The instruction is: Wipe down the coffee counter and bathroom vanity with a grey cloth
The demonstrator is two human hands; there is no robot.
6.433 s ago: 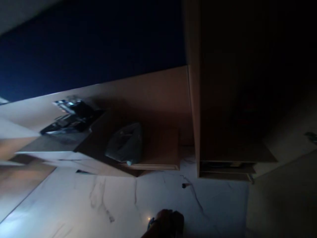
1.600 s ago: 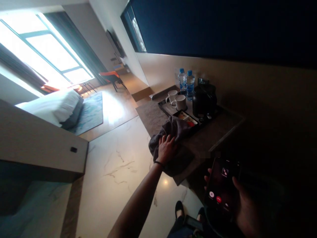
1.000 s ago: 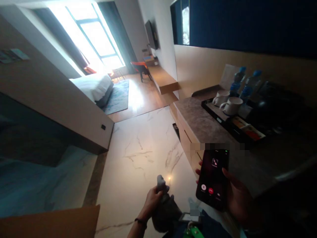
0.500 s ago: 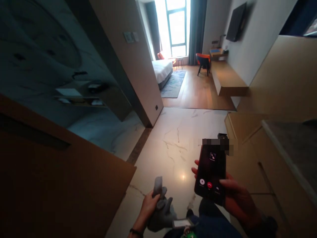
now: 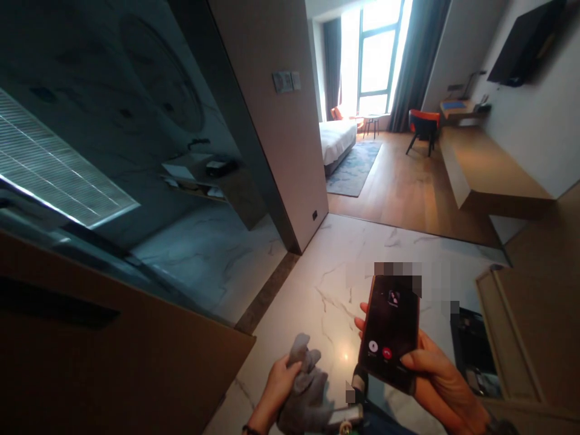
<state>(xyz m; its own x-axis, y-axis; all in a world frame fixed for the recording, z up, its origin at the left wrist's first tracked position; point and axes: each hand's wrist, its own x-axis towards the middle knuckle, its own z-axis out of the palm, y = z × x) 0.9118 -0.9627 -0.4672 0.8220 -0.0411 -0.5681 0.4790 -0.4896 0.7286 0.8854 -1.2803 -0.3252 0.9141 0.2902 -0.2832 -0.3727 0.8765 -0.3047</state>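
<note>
A grey cloth item, perhaps a glove (image 5: 308, 396), is bunched in my left hand (image 5: 280, 386) at the bottom middle, with thumb and fingers closed on it. My right hand (image 5: 437, 374) is wrapped round a dark smartphone (image 5: 392, 332), its thumb over the lower right of the screen. A red button and a pale round button glow on that screen; its top is pixelated. Below the phone, part of my legs and a small pale card-like object (image 5: 347, 415) show.
A wooden door panel (image 5: 136, 362) fills the lower left, beside a dark bathroom. Ahead are a marble floor (image 5: 335, 278), bed (image 5: 338, 142), orange chair (image 5: 423, 130) and long wooden bench (image 5: 493, 163). Wooden cabinetry (image 5: 534, 320) and a black item (image 5: 473, 344) stand at right.
The view has turned left, so the room has shifted right and bathroom blinds now show. The black item at right has come into view. Both hands keep their hold.
</note>
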